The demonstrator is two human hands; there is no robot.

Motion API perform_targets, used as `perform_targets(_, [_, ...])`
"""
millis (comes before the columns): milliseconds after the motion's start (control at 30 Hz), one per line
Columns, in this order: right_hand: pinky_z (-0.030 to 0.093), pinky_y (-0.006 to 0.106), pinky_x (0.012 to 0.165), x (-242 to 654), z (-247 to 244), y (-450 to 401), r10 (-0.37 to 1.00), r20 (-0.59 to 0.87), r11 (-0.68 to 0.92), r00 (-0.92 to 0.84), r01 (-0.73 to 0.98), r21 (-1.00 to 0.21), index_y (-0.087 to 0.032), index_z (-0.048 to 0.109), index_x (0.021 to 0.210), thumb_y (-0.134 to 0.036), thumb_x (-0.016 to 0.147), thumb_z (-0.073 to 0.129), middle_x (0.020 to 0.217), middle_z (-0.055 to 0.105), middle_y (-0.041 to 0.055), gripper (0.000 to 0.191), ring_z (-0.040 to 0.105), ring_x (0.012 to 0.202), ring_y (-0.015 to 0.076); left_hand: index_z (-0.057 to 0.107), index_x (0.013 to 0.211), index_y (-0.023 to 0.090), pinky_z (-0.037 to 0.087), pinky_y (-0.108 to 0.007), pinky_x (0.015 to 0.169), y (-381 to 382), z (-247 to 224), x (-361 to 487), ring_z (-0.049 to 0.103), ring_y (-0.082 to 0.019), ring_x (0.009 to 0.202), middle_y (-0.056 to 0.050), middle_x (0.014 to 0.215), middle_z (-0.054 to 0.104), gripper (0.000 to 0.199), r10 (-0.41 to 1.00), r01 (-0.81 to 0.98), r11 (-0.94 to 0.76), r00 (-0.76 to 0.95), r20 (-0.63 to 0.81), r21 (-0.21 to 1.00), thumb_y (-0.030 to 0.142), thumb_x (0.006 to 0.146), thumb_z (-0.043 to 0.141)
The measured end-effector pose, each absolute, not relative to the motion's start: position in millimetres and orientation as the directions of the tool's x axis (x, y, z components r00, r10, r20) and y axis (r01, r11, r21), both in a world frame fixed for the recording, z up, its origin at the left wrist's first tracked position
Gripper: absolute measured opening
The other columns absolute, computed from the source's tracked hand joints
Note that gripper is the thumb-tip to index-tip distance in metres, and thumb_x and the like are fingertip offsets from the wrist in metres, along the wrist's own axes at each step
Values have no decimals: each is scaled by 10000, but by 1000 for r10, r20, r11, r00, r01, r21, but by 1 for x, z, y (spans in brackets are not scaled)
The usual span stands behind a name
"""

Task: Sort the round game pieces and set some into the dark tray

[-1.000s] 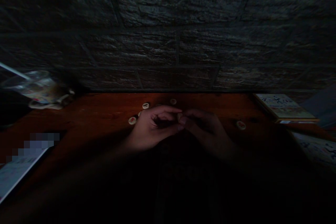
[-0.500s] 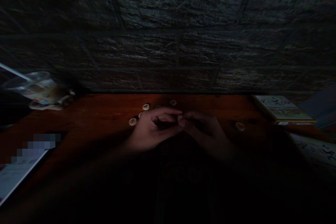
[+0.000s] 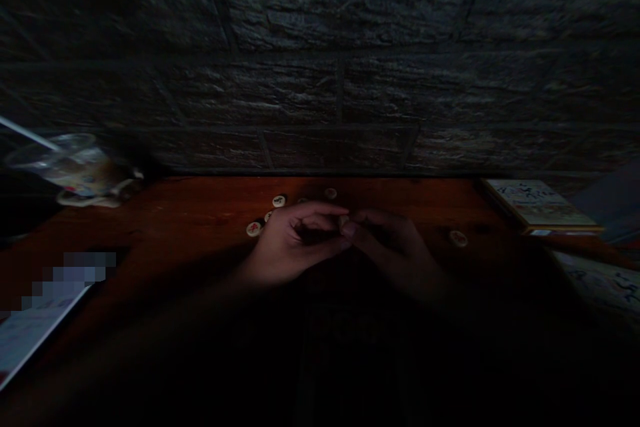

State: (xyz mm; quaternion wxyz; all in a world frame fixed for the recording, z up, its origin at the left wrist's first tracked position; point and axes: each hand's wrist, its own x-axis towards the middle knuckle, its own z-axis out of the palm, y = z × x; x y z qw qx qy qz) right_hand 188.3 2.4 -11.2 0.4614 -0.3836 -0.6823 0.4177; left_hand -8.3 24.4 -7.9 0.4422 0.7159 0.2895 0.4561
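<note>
My left hand (image 3: 287, 243) and my right hand (image 3: 393, 243) meet above the wooden table, thumbs and forefingers pinched together. Between their fingertips they hold a small pale xiangqi piece (image 3: 343, 221), mostly covered by the fingers. Just left of my left hand lie a piece with a red character (image 3: 253, 229) and one with a dark character (image 3: 279, 201). Another piece shows in part behind that hand. Beyond the fingers sits a further piece (image 3: 331, 193). A lone piece (image 3: 459, 238) rests to the right of my right hand.
A plastic cup (image 3: 83, 170) with a straw stands at the back left. A pale sheet or screen (image 3: 37, 330) lies front left. At the right are a flat box (image 3: 540, 203) and a second patterned one (image 3: 600, 280). A stone wall (image 3: 320, 93) rises behind the table (image 3: 190, 213). The foreground is very dark.
Hardly anything differs. The held piece seems slightly turned between my fingertips, and the view has shifted a touch. The pieces on the table stay where they were.
</note>
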Motion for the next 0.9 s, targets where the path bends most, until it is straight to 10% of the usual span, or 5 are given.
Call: perform_targets(900, [477, 218, 679, 188, -11, 2, 909, 306, 354, -283, 136, -925, -207, 735, 876, -326, 993, 659, 811, 742, -23, 183, 677, 752, 109, 755, 1116, 118, 619, -187, 673, 24, -10, -8, 780, -132, 705, -53, 834, 829, 341, 825, -54, -398, 416, 383, 916, 99, 788, 846])
